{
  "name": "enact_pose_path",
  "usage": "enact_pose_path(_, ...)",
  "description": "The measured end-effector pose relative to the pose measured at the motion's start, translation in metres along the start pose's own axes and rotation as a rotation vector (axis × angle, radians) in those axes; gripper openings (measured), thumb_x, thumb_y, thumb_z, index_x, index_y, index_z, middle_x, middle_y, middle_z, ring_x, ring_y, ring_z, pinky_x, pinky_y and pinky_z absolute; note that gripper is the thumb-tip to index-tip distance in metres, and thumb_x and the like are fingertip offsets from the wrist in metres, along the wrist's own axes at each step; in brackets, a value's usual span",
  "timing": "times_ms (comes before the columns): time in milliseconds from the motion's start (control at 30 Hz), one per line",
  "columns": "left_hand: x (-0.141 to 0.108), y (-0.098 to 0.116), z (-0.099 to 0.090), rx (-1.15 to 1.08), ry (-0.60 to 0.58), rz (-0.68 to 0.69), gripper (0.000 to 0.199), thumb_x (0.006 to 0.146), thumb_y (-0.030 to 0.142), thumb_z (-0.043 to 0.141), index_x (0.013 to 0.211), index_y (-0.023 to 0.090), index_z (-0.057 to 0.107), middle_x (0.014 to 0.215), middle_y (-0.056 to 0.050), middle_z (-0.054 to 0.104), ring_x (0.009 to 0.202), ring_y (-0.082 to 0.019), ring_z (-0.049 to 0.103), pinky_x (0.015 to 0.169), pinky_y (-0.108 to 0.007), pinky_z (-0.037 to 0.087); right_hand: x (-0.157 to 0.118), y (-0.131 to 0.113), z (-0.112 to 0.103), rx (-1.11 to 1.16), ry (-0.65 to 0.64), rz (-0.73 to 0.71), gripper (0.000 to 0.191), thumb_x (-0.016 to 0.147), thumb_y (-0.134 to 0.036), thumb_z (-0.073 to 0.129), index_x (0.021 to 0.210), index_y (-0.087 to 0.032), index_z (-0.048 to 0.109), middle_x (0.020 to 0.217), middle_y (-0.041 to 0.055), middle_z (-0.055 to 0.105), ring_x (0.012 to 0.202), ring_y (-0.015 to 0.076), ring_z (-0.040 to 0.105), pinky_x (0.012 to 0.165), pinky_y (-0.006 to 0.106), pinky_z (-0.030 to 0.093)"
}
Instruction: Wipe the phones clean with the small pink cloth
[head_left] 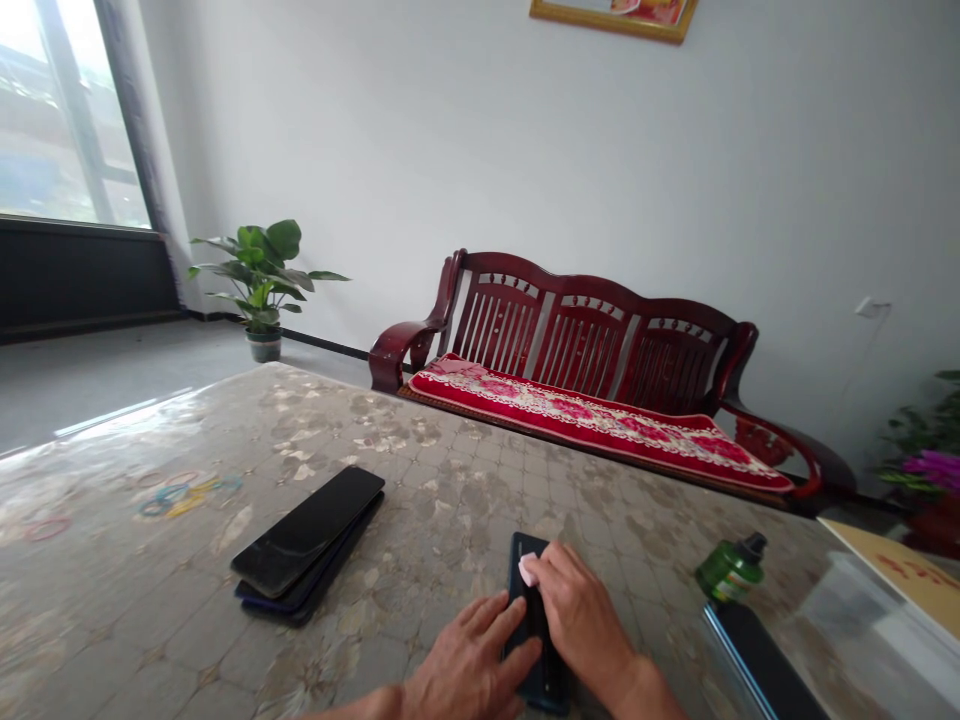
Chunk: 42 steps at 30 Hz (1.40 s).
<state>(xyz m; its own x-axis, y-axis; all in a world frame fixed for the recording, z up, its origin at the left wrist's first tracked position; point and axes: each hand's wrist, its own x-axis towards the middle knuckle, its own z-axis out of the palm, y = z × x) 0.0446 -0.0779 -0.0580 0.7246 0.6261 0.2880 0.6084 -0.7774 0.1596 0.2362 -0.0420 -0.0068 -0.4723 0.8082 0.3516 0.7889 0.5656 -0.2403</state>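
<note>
A dark phone (553,672) lies on the patterned tabletop, in front of me. My left hand (472,655) rests over its left side, fingers and thumb spread and touching the surface. Pinched in my right hand (581,610) is a small pale pink piece of cloth or sponge (528,569), pressed against the upper part of the phone. Both hands cover much of the phone. To the left, a black phone (311,530) lies on top of another dark phone (300,608), slightly askew.
A green bottle (729,568) with a black cap stands at the right, near another phone (765,660) and a clear plastic box (847,600). Several coloured rubber bands (187,494) lie at the left. Beyond the table (420,470) stands a red wooden bench (577,350).
</note>
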Motion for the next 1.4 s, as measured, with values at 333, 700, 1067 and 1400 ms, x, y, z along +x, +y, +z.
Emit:
enact_pose_path(333,-0.002,0.0,-0.001,-0.005,0.009,-0.005,0.05,0.09,0.043,0.065,0.134,0.028,0.047,0.146,-0.011,0.048,0.128,-0.031,0.051,0.106,-0.044,0.044,0.021,0.011,0.005,-0.079,0.056,0.091,0.028,0.09,-0.002,0.044,0.087,-0.023,0.063,0.088,0.0019,0.06,0.087,0.0177,0.057,0.078,0.026,0.043)
enact_pose_path(700,0.0,0.002,-0.002,-0.024,0.005,-0.009,0.048,0.091,0.039,0.064,0.134,0.027,0.048,0.145,-0.011,0.049,0.129,-0.031,0.049,0.107,-0.044,0.042,0.011,0.005,0.006,-0.067,0.05,0.029,0.029,0.09,-0.002,0.043,0.092,-0.024,0.062,0.089,0.0021,0.059,0.088,0.0179,0.057,0.078,0.027,0.045)
enact_pose_path(1067,0.003,0.002,-0.007,0.001,0.001,0.009,0.044,0.09,0.039,0.065,0.129,0.025,0.05,0.141,-0.011,0.051,0.127,-0.03,0.051,0.106,-0.041,0.043,0.004,-0.008,0.002,-0.015,-0.013,-0.01,0.025,0.093,-0.004,0.044,0.087,-0.023,0.059,0.089,0.0012,0.057,0.087,0.0168,0.055,0.076,0.026,0.042)
enact_pose_path(1400,0.0,-0.002,0.001,-0.009,0.03,0.021,0.046,0.092,0.044,0.062,0.132,0.027,0.048,0.146,-0.01,0.047,0.128,-0.031,0.049,0.106,-0.042,0.042,0.026,0.003,0.012,-0.075,0.058,0.078,0.028,0.093,-0.004,0.042,0.087,-0.023,0.061,0.088,0.002,0.059,0.086,0.018,0.055,0.077,0.028,0.043)
